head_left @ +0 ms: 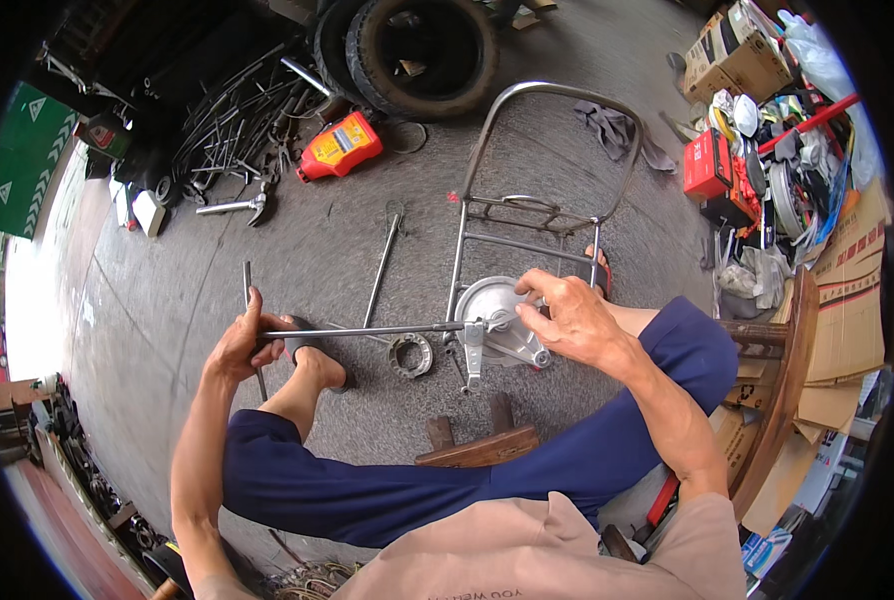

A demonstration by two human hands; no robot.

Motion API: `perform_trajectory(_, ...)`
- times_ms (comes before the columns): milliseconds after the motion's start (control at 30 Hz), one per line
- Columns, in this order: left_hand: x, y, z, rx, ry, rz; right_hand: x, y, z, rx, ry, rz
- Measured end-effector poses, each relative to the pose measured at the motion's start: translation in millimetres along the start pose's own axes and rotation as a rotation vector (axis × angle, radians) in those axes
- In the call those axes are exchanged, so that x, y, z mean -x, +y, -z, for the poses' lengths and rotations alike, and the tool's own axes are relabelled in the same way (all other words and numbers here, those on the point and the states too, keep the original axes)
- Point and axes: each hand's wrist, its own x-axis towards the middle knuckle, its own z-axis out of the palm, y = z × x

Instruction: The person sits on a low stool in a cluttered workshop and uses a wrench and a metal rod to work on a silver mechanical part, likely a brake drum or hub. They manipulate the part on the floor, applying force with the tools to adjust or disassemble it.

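My left hand [235,345] is closed round the crossbar end of a long T-handle wrench [367,331]. The wrench's shaft lies level, its tip at a small metal bracket [474,345] on the left side of a silver brake hub [482,295]. With bent fingers my right hand [577,315] grips the right side of the hub's round face; whether a small part is between those fingers is hidden. Behind the hub rises a tubular metal rack frame [467,180]. A notched metal ring [410,355] lies on the floor left of the hub, near another long-handled wrench [382,270].
A low wooden stool [482,448] stands between my legs. Farther off are a red bottle [339,146], a hammer [252,203], tyres [422,95] and a grey rag [622,135]. On the right are a red box [707,165], cardboard [847,290] and piled parts.
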Motion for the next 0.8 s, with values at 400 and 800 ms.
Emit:
perform_trajectory(400, -21.2, 13.4, -5.5, -0.008, 0.227, -0.06, 5.6, 8.0, -1.0, -0.005, 0.066, 0.059)
perform_trajectory(800, -23.9, 2.1, 13.9, -0.073, 0.378, -0.02, 7.0, -3.3, -11.4, 0.004, 0.077, 0.152)
